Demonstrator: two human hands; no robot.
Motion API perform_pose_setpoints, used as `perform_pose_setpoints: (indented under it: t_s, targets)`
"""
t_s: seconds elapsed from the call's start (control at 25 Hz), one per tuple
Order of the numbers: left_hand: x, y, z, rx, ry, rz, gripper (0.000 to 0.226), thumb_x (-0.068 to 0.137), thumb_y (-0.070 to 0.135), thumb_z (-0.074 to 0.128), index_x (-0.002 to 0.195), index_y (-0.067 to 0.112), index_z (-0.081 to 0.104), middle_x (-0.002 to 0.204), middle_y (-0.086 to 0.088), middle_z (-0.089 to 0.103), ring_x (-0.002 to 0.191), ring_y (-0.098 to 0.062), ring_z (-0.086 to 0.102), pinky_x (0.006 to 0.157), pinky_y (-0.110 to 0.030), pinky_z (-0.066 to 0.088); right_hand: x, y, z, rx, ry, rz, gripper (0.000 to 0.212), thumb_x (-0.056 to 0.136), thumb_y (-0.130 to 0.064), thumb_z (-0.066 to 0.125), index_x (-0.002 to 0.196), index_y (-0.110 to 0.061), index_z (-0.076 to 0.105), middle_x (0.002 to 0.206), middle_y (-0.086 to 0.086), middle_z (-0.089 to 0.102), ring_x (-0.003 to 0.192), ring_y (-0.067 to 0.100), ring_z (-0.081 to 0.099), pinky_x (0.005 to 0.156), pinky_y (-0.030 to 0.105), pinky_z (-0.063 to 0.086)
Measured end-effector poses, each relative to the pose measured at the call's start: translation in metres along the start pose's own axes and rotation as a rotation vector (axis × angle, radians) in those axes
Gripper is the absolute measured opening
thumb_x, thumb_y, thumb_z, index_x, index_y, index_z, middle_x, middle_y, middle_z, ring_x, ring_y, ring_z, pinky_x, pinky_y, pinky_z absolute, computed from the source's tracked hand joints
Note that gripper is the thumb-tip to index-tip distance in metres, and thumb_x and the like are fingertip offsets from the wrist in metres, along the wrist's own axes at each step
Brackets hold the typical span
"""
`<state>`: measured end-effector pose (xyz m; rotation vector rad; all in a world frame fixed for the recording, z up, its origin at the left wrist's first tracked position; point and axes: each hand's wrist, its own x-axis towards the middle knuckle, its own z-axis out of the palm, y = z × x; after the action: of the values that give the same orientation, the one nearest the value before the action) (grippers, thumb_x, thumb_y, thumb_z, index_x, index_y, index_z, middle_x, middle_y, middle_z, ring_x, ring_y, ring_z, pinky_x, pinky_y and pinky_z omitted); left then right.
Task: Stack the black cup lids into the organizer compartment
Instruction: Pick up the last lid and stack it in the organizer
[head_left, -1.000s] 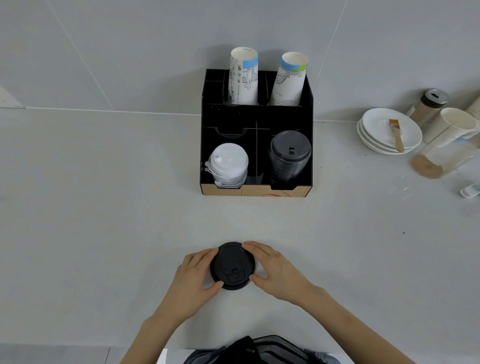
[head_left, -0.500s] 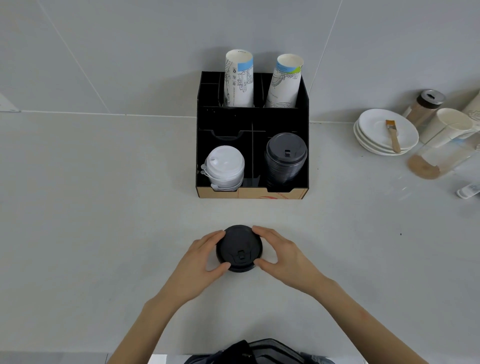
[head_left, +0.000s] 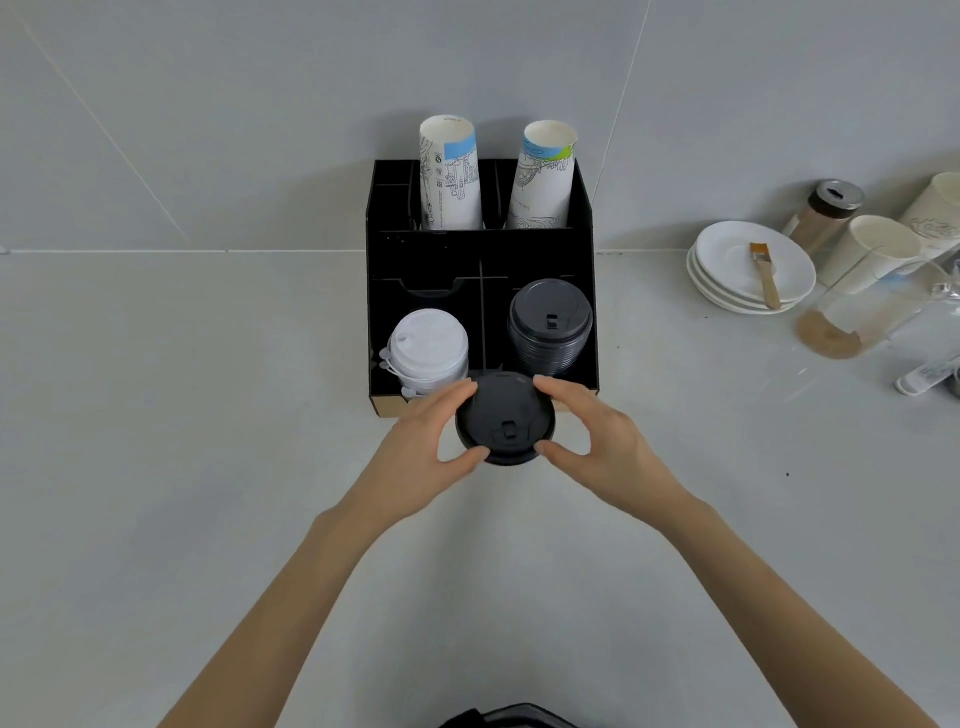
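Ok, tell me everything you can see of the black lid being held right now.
The held black lid is a round, matte, plastic-looking sip lid with a raised dome, a wider rim and a small flip tab near its front edge. It faces top up, roughly level, in front of the organizer. The left hand and right hand pinch its rim from opposite sides; whether more lids sit beneath is unclear.
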<state>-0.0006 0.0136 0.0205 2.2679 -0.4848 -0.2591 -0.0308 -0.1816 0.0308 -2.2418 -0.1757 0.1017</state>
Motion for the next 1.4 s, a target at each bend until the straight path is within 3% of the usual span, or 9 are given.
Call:
perform_pose_setpoints:
  t_s: [0.12,0.56,0.84,1.16,1.4]
  targets:
    - [0.018,0.011,-0.004,0.007,0.01,0.038,0.059,0.082,0.021,0.061,0.133,0.021,0.032,0.143,0.003,0.036,0.127,-0.01,0.032,0.103,-0.021,0.024,0.01,-0.001,-0.015,-0.012,0.04,-0.015,0.055,0.081,-0.008,0.062,0.129,-0.018,0.039,0.127,-0.006,0.048,0.106,-0.002,0.043,0.082,-0.011,0.024]
    - [0.074,0.035,-0.014,-0.005,0.042,0.076,0.062,0.08,0.018,0.064,0.133,0.018,0.033,0.145,-0.002,0.035,0.131,-0.02,0.032,0.108,-0.035,0.03,0.049,0.005,-0.051,-0.017,0.128,-0.022,0.054,0.082,-0.007,0.059,0.13,-0.018,0.038,0.136,0.001,0.046,0.113,0.002,0.04,0.084,-0.013,0.02]
    - [0.113,0.036,-0.013,0.034,0.072,0.086,0.063,0.08,0.02,0.063,0.134,0.017,0.031,0.147,-0.002,0.032,0.134,-0.02,0.028,0.105,-0.024,0.018,0.077,0.013,-0.065,-0.016,0.171,-0.03,0.053,0.082,-0.005,0.058,0.13,-0.018,0.038,0.138,0.0,0.045,0.114,-0.001,0.037,0.087,-0.012,0.019]
    - [0.134,0.027,0.002,0.077,0.023,0.038,0.063,0.081,0.023,0.062,0.135,0.019,0.03,0.149,0.0,0.029,0.135,-0.021,0.027,0.11,-0.032,0.021,0.092,0.037,-0.058,-0.016,0.159,0.04,0.053,0.083,-0.005,0.057,0.131,-0.017,0.037,0.14,0.002,0.043,0.125,0.01,0.038,0.088,-0.012,0.017]
    - [0.135,0.024,0.007,0.059,0.007,0.014,0.061,0.082,0.024,0.061,0.135,0.019,0.03,0.148,0.001,0.03,0.134,-0.021,0.026,0.107,-0.028,0.02,0.094,0.044,-0.053,-0.018,0.135,0.052,0.052,0.084,-0.006,0.056,0.131,-0.015,0.036,0.14,0.003,0.042,0.119,0.003,0.035,0.088,-0.013,0.016]
